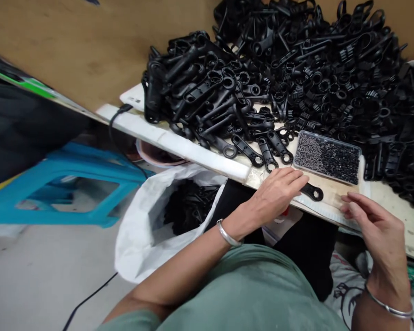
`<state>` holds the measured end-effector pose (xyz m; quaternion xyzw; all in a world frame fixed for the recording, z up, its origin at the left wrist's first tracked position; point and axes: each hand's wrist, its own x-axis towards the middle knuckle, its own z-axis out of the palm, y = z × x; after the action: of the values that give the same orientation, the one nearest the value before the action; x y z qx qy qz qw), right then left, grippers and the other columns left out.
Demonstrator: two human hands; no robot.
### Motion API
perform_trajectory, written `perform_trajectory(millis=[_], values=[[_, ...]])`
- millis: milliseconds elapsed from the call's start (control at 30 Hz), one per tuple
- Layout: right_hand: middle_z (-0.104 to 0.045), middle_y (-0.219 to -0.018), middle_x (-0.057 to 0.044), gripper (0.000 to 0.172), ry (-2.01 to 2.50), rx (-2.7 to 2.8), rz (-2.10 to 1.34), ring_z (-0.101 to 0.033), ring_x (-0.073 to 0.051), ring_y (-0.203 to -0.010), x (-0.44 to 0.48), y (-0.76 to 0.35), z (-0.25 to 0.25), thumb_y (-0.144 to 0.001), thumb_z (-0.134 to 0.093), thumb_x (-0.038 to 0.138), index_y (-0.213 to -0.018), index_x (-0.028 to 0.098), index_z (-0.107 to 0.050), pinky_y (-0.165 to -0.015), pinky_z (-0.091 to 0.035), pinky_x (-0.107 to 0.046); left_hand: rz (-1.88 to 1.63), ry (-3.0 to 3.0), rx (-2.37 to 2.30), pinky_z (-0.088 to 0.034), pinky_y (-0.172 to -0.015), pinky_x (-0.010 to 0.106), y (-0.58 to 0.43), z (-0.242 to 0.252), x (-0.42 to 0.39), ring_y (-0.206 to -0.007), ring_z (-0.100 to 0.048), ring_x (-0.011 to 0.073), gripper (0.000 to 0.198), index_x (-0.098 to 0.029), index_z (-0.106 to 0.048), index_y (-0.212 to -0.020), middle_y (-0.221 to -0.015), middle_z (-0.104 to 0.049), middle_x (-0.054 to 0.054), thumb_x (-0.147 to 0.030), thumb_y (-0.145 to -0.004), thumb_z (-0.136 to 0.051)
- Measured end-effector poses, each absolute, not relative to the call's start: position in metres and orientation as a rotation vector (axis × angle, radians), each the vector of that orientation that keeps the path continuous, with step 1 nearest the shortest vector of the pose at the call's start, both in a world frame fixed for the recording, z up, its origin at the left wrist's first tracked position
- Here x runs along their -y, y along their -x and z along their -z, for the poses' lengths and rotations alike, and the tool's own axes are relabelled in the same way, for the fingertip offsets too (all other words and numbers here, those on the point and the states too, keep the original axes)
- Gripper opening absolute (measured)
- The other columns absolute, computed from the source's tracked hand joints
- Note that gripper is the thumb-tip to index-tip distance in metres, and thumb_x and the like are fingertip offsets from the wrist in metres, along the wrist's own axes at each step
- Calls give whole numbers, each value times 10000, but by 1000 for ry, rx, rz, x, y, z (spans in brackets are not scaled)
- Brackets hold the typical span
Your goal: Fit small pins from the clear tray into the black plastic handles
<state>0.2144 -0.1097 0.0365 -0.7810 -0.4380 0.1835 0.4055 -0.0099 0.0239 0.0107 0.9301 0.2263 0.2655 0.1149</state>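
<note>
My left hand [279, 189] rests at the front edge of the table, its fingers closed over one end of a flat black plastic arm with a ring end [313, 192]. The ring end sticks out to the right of my fingers. To the right of it, my right hand [377, 218] hovers by the edge with thumb and fingertips pinched together; whatever is between them is too small to make out. Just behind the held part is a clear shallow box [326, 156] of tiny grey and black pieces. Several similar black arms [269, 154] lie left of the box.
A large heap of black plastic parts [296, 69] covers the back of the table. Below the edge at left, a white sack [134, 234] contains black parts. A blue plastic stool [100, 202] stands farther left. A black cable [113, 126] hangs over the white edge strip [172, 140].
</note>
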Motion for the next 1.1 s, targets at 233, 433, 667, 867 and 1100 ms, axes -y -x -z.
perform_trajectory(millis=[233, 433, 667, 867, 1100], values=[[-785, -961, -46, 311, 1978, 1270, -472, -753, -215, -818, 107, -204, -32, -860, -688, 488, -1045, 255, -776, -861, -623, -411, -985, -2565, -603, -512, -904, 319, 8, 2, -22, -962, -639, 190, 105, -121, -621, -1047, -1029, -709, 93, -152, -984, -543], [-772, -988, -32, 188, 1893, 1494, -347, -731, -212, -897, 103, -196, -37, -898, -664, 405, -969, 274, -779, -851, -596, -368, -931, -2552, -605, -515, -887, 314, 7, 0, -21, -928, -630, 188, 86, -129, -623, -1035, -1010, -706, 83, -150, -968, -574], [-775, -995, -42, 226, 1914, 1675, -272, -737, -209, -888, 95, -188, -34, -939, -618, 369, -1054, 240, -764, -812, -585, -331, -887, -2503, -586, -520, -893, 308, 7, 1, -21, -946, -623, 178, 97, -139, -626, -1035, -1024, -702, 73, -167, -988, -546], [-769, -960, -46, 205, 1855, 1866, -241, -733, -188, -858, 87, -192, -35, -964, -594, 319, -1036, 212, -753, -766, -564, -296, -960, -2472, -565, -540, -863, 299, 8, 4, -20, -925, -639, 174, 122, -137, -639, -985, -1008, -702, 79, -173, -997, -523], [-762, -895, -39, 178, 1870, 1862, -208, -716, -180, -791, 81, -190, -33, -953, -598, 333, -915, 212, -723, -743, -544, -287, -1091, -2496, -576, -561, -809, 253, 7, 8, -17, -871, -652, 149, 254, -142, -675, -864, -1012, -720, 74, -177, -1017, -475]])
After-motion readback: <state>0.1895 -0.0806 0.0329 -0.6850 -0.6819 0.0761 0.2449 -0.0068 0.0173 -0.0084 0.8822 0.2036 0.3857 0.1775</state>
